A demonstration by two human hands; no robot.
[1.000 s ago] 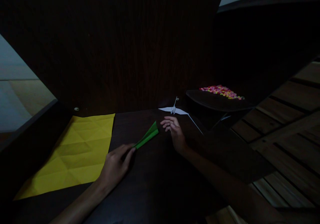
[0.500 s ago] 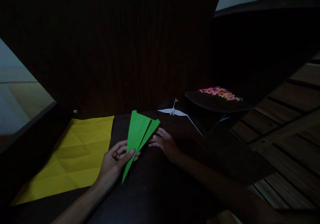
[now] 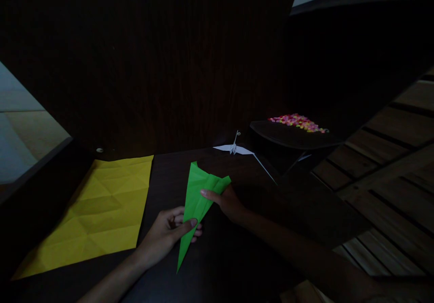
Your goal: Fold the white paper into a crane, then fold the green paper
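A folded green sheet of paper [image 3: 196,190], long and tapering to a point toward me, is held in the air between both hands. My left hand [image 3: 169,228] pinches its lower half, thumb on top and fingers beneath. Nearer the wide end, my right hand [image 3: 230,203] grips the paper's right side with the thumb lying across the top face; its other fingers are hidden behind the sheet. Left of my left hand lies a creased yellow sheet of paper [image 3: 111,208], spread flat on the dark tabletop [image 3: 169,172].
A white folded-paper bird [image 3: 233,149] lies at the back of the tabletop, a thin white strip running from its right tip. Small pink, red and yellow pieces [image 3: 298,122] lie on a dark rounded shelf [image 3: 288,138] at the right. A dark panel [image 3: 169,68] rises behind.
The green paper has moved toward me and slightly right. My right hand has gone from beside its edge to gripping it, thumb on top. My left hand keeps its pinch.
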